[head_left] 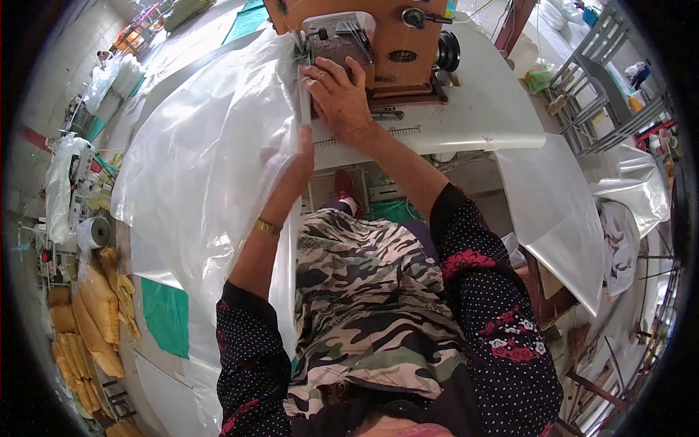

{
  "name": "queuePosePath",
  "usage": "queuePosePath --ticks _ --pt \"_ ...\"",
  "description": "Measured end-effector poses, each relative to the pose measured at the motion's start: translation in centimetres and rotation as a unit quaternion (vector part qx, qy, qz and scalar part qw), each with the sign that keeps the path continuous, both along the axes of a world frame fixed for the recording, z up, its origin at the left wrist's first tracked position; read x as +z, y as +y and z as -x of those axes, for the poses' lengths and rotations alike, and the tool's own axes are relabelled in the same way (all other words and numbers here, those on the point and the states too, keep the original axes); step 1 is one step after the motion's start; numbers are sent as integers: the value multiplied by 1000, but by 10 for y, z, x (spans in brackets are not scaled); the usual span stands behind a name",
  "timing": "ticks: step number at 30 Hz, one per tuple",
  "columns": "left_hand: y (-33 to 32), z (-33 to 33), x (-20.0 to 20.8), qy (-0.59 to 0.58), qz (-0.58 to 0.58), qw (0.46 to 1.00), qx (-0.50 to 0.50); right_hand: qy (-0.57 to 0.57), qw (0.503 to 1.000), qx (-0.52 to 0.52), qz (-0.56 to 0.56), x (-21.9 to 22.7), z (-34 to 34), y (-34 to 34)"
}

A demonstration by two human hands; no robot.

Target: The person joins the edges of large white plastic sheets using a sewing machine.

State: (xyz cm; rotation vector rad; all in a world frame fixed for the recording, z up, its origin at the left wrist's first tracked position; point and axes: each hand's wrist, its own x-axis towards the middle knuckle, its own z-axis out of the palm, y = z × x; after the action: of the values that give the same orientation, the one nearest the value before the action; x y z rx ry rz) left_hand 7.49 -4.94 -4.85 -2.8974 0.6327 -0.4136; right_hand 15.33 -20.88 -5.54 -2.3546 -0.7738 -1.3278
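A large translucent plastic sheet [196,153] spreads over the left of the table and hangs down beside my lap. Its folded right edge runs up to the needle end of a brown sewing machine [404,54]. My left hand [295,169] grips that edge on the near side of the machine; it is slightly blurred, and the film partly hides its fingers. Farther up, my right hand [338,98] lies with fingers spread beside the presser area, fingertips at the sheet's edge. The needle itself cannot be made out.
The pale table [480,127] has a ruler scale along its front, with more plastic film [557,211] hanging at its right. Yellow-orange bundles [95,309] and a white roll [93,233] are at left. A grey metal rack [608,87] stands at right.
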Motion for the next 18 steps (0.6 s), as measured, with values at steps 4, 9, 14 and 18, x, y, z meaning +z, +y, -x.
queuePosePath --ticks 4,9,14,18 --pt "8 -41 -19 -151 73 983 -72 16 1000 4 -13 2 2 0" --pt "50 -84 -50 -259 206 941 -77 37 997 59 -42 14 9 32" --pt "-19 6 31 -12 93 994 64 37 997 22 -66 3 -1 1" --pt "1 13 17 -37 204 978 3 26 996 37 -77 6 0 8"
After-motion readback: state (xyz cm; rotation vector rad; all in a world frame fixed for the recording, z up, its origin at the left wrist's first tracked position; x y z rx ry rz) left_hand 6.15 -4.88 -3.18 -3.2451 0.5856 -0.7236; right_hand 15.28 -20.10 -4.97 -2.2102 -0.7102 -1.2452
